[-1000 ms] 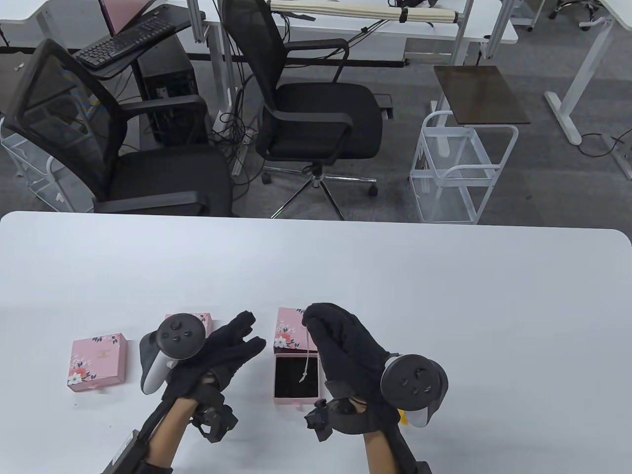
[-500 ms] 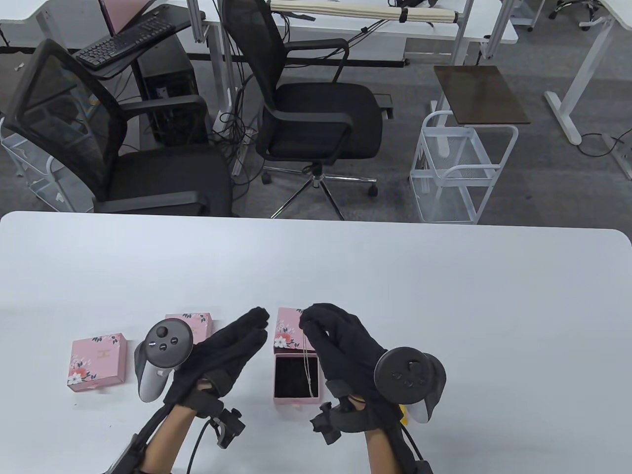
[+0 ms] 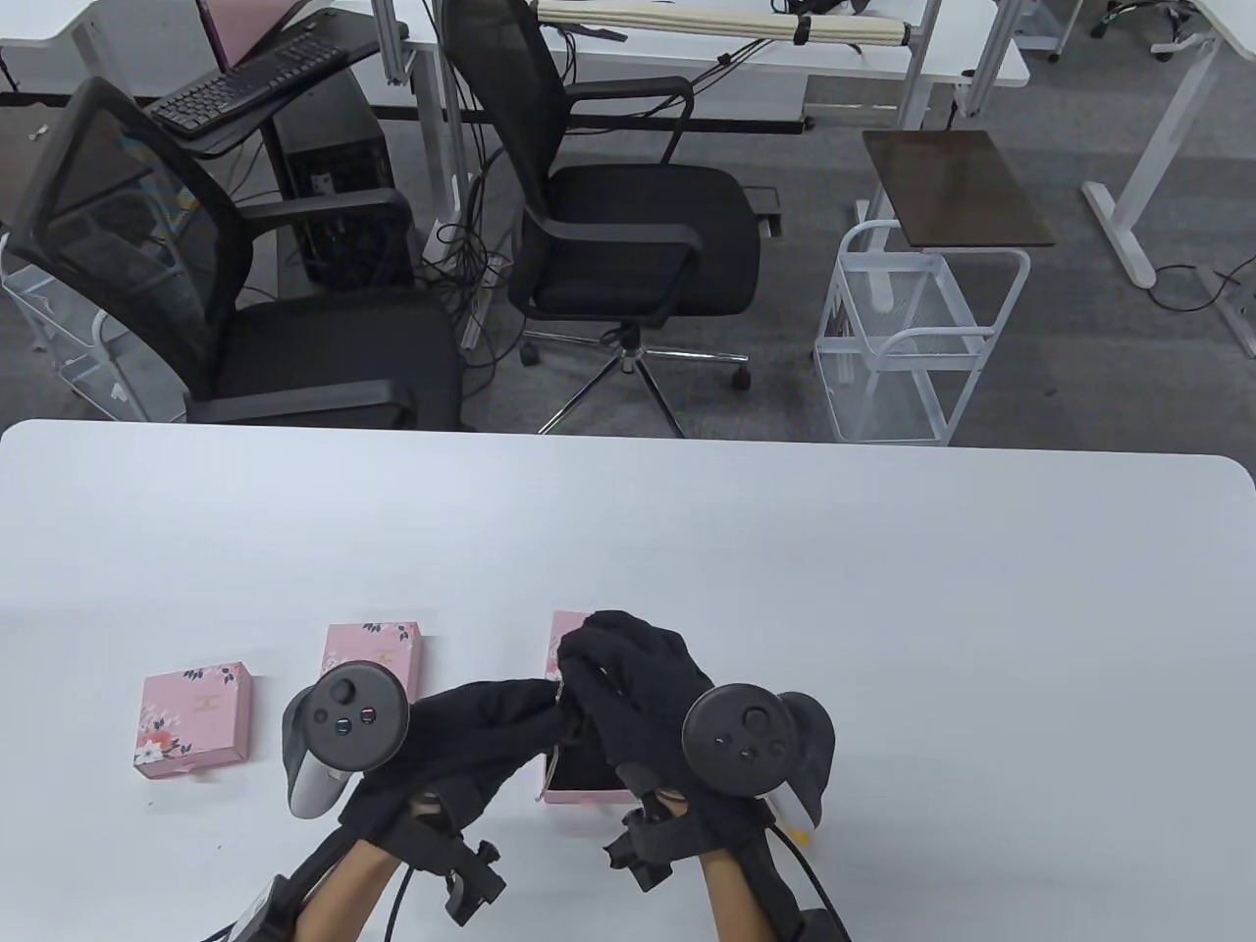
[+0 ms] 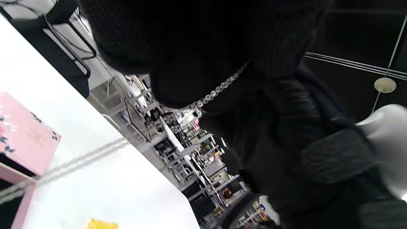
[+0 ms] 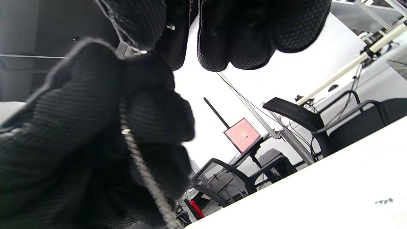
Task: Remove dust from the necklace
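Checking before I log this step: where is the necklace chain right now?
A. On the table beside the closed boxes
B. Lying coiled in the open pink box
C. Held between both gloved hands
C: the necklace chain runs across the left hand fingers, meeting the right hand over the open pink box.

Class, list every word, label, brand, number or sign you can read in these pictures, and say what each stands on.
None can be read.
Left pink box: a small gold mark on the lid, too small to read.
Middle pink box: a gold mark, too small.
Keyboard: key markings too small.
Pink laptop screen: a small mark, blurred.
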{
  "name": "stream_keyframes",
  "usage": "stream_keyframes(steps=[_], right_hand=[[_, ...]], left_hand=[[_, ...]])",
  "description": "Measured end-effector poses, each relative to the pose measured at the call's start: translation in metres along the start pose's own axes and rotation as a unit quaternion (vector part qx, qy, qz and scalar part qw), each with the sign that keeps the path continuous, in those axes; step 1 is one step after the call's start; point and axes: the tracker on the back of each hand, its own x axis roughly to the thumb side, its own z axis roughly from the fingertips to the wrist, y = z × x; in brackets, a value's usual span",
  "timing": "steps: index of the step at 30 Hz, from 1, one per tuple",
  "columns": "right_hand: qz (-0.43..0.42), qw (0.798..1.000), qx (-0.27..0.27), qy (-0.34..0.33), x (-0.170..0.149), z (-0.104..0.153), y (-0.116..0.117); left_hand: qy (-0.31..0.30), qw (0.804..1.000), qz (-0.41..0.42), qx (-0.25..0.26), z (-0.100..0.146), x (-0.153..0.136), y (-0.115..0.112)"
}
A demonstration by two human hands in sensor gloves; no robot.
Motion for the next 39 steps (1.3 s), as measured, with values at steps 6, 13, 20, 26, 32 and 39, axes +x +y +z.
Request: stream_keyframes(steps=[6, 13, 20, 26, 32, 39], right_hand=[[-0.012, 0.999, 0.029, 0.018, -0.01, -0.004, 0.009], [-0.008, 0.999, 0.032, 0.027, -0.009, -0.003, 0.011], [-0.011, 1.0, -0.01, -0.002, 0.009, 0.002, 0.008], [-0.02, 0.999, 0.047, -0.011, 0.02, 0.003, 0.02], [0.013, 0.999, 0.034, -0.021, 0.025, 0.003, 0.035], [0.026, 0.999, -0.011, -0.034, 0.027, 0.005, 0.039]], left_hand=[[0.012, 0.998, 0.062, -0.009, 0.0, -0.006, 0.003], [0.035, 0.992, 0.112, 0.049, 0.007, -0.004, 0.01], [0.044, 0.986, 0.092, 0.134, 0.015, -0.001, 0.026], [0.037, 0.984, 0.096, 0.142, 0.017, 0.002, 0.023], [0.039, 0.985, 0.104, 0.134, 0.015, 0.003, 0.015], [0.034, 0.984, 0.109, 0.14, 0.015, 0.003, 0.017]])
